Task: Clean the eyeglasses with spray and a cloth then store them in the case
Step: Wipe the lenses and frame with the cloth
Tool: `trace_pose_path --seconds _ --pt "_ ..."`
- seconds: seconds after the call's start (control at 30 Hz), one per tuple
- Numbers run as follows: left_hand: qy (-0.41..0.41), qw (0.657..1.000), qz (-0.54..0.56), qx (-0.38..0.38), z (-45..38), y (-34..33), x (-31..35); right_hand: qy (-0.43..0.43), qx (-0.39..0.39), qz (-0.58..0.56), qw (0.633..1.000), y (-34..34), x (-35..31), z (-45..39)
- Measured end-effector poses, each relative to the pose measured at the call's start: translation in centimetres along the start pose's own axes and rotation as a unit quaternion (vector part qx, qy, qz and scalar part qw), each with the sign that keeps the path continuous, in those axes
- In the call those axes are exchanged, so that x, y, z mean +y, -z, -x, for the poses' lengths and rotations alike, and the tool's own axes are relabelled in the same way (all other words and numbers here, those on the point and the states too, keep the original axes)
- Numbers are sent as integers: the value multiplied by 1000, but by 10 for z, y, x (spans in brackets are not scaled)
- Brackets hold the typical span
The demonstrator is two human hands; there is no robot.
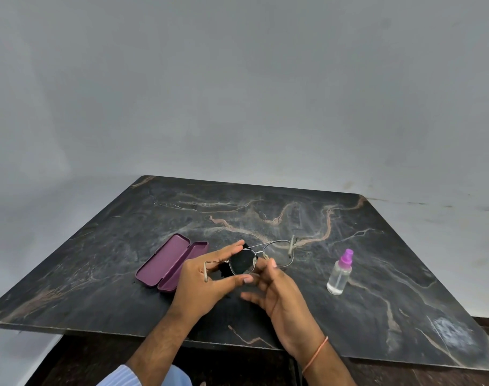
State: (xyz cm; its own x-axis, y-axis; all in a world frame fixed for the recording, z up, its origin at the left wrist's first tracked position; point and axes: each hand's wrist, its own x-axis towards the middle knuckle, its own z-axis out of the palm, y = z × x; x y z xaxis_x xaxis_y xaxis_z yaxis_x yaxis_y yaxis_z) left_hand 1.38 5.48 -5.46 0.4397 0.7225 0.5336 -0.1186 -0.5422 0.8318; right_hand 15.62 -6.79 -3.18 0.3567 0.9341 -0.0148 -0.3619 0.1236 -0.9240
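Eyeglasses (268,256) are held above the dark marble table (377,246). Left hand (201,280) grips the frame with a black cloth (239,261) over one lens; right hand (276,296) pinches the bridge. Purple case (171,263) lies open left; spray bottle (340,273) stands right.

Both hands raised together over the near middle of the table, forearms reaching in from its near edge.

The left hand (207,277) is turned palm inward, fingers stretched forward and thumb extended toward the right, so that the hand forms an open C pinching what it holds between them. The right hand (276,291) sits just beside it, palm facing left, thumb pointing up and the fingers loosely curled toward the left hand, the lowest one spread apart. The right wrist wears a thin orange thread. A light striped sleeve shows on the left arm near the elbow.
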Motion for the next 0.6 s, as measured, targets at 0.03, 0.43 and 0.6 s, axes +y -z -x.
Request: trace_pose_path --seconds 0.03,0.43,0.6 --pt "-1 1000 -1 -2 0 0 1 0 -8 13 1000 -1 0 0" --pt "23 999 30 4 1 -2 -6 19 1 -44 999 6 2 -3" --pt "16 1000 24 -7 1 -1 -4 5 -22 -8 1000 6 2 -3"
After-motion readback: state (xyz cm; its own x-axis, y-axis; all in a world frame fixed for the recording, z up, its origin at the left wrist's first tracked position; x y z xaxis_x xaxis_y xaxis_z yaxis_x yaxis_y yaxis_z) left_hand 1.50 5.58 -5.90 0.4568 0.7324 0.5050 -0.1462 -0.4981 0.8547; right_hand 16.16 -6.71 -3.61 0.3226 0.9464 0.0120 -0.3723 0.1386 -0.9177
